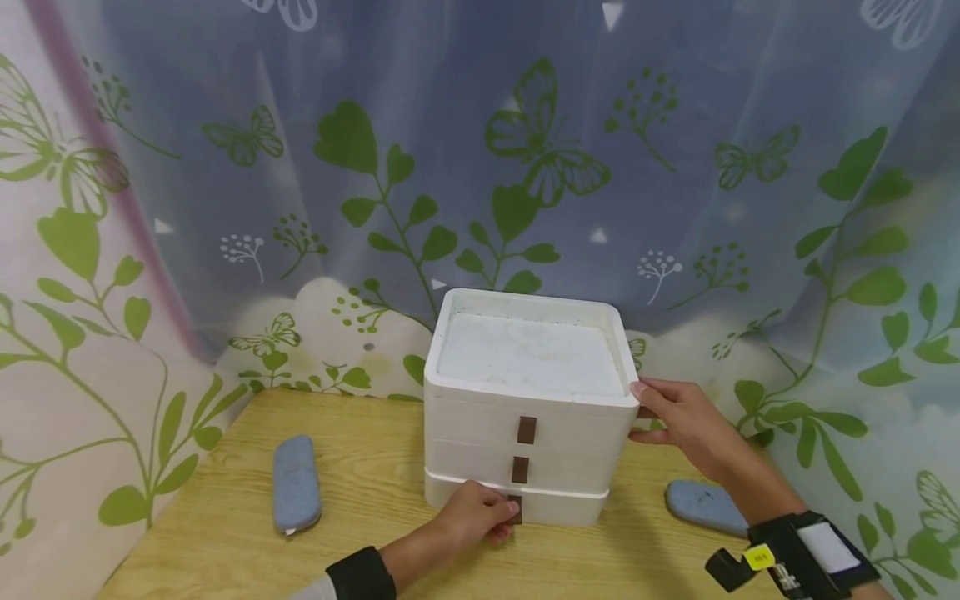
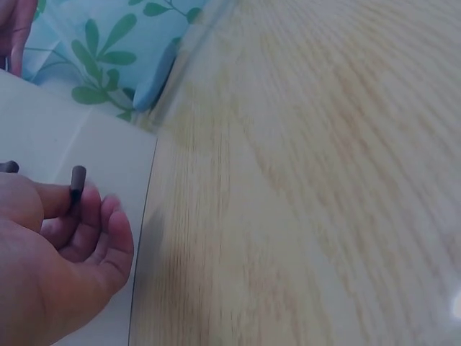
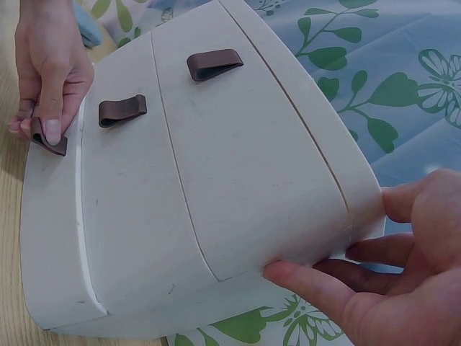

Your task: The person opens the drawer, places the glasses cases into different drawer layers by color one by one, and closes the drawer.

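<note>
A white drawer unit (image 1: 532,446) with a shallow tray-like top (image 1: 532,354) stands on the wooden table. Three brown pull tabs run down its front: the top tab (image 3: 216,63), the middle tab (image 3: 122,110) and the bottom tab (image 1: 515,510). My left hand (image 1: 471,512) pinches the bottom tab between thumb and fingers. The upper edge of the bottom drawer (image 3: 54,238) stands slightly forward as a bright line. At the unit's right side, my right hand (image 1: 686,421) rests its extended fingers against the side wall and upper rim.
On the table (image 1: 367,467), a blue-grey oblong case (image 1: 296,483) lies left of the unit. A similar case (image 1: 705,506) lies to the right, under my right forearm. A curtain (image 1: 450,192) with leaves and butterflies hangs close behind the unit.
</note>
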`<state>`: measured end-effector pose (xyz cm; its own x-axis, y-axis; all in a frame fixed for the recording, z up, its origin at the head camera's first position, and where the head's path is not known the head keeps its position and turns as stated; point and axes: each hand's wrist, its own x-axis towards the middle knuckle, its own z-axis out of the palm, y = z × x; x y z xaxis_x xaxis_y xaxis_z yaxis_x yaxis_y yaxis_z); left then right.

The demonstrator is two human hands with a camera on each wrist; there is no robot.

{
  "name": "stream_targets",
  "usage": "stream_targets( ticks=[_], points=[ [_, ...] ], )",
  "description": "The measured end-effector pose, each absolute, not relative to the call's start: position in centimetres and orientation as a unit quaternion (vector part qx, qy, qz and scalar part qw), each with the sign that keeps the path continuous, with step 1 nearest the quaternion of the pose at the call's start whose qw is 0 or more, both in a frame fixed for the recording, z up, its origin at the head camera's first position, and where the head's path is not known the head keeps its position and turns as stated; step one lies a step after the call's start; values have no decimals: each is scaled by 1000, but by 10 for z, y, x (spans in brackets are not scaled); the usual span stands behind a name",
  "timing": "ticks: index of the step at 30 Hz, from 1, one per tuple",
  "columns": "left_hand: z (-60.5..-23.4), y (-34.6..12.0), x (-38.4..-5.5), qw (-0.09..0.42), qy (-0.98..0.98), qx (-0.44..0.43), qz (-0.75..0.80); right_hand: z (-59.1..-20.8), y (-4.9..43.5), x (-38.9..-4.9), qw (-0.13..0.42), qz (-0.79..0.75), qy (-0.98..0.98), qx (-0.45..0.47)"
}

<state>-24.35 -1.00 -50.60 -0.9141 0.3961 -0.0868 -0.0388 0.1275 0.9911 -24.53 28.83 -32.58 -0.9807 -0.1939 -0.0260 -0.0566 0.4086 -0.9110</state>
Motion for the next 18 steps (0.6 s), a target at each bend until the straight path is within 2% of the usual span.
stream_targets(
  ticks=[6, 18],
  points=[
    [-502, -16, -248, 197, 731, 148, 636, -325, 287, -246, 62, -539, 837, -69],
    [-501, -19, -244, 205, 737, 168, 621, -326, 289, -247, 64, -539, 837, -72]
  ],
)
